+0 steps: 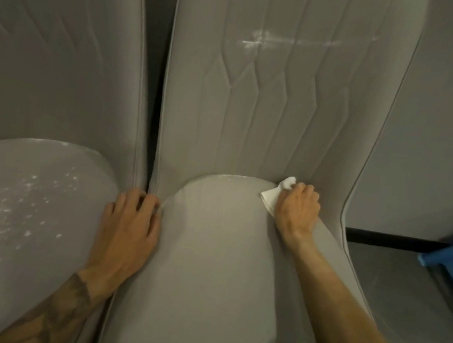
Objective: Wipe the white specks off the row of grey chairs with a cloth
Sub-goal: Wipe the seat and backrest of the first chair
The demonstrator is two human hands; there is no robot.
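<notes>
Seating: right grey padded chair (222, 257), seat mostly clean, quilted backrest white-smeared; left grey padded chair (24, 231), seat speckled white; small white crumpled cloth (269, 201) at right chair's seat-back crease.

We can read no text, label, brand, number or sign. The white cloth (270, 198) gripped in the right hand (297, 206) shows plain, and the dark tattoo (67, 303) on the forearm behind the left hand (128, 227) is too blurred to read.

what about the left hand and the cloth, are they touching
Apart. The head view shows the left hand on the cushion's left edge, with bare fabric between it and the cloth gripped by the right hand.
</notes>
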